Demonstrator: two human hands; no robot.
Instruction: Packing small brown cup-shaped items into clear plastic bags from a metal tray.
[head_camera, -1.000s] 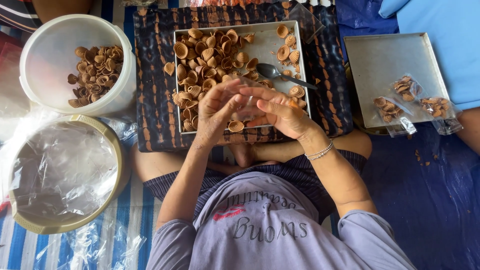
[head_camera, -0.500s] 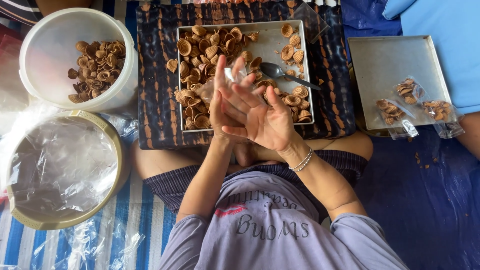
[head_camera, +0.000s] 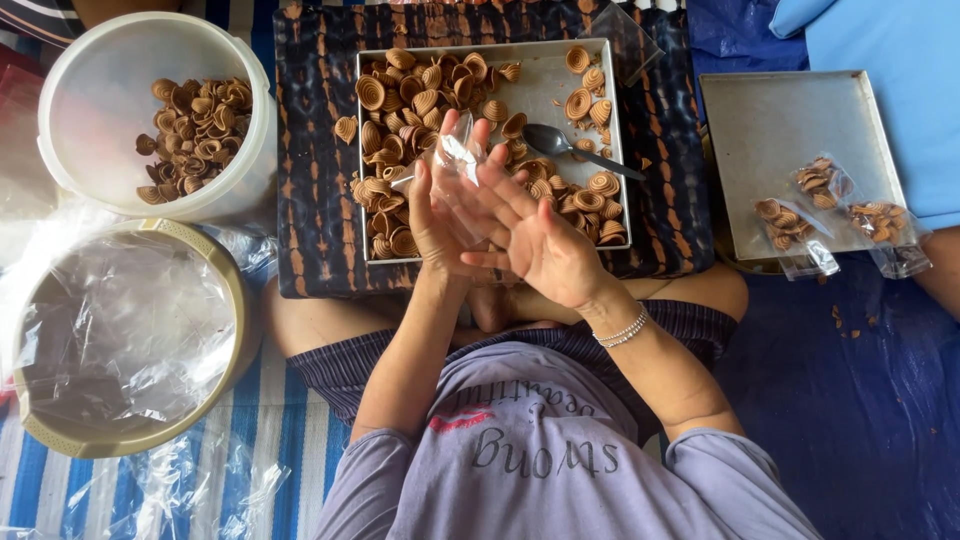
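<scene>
Rubbing 1 clear bag (head_camera: 452, 163) btwn left hand (head_camera: 437, 222) & right hand (head_camera: 540, 243).

The left hand (head_camera: 440, 215) and right hand (head_camera: 535, 240) are pressed flat together, palms facing, with a small clear plastic bag (head_camera: 452, 160) between them. Below them sits a square metal tray (head_camera: 540, 75) of brown ridged, shell-shaped snacks (head_camera: 400, 100) with a metal spoon (head_camera: 570, 145) on it, on a dark patterned cloth (head_camera: 310, 150). A white tub (head_camera: 70, 70) at the left holds more snacks; beside it stands a plastic-lined tub (head_camera: 235, 300). A 2nd tray (head_camera: 780, 110) at the right carries 3 filled bags (head_camera: 800, 215).
</scene>
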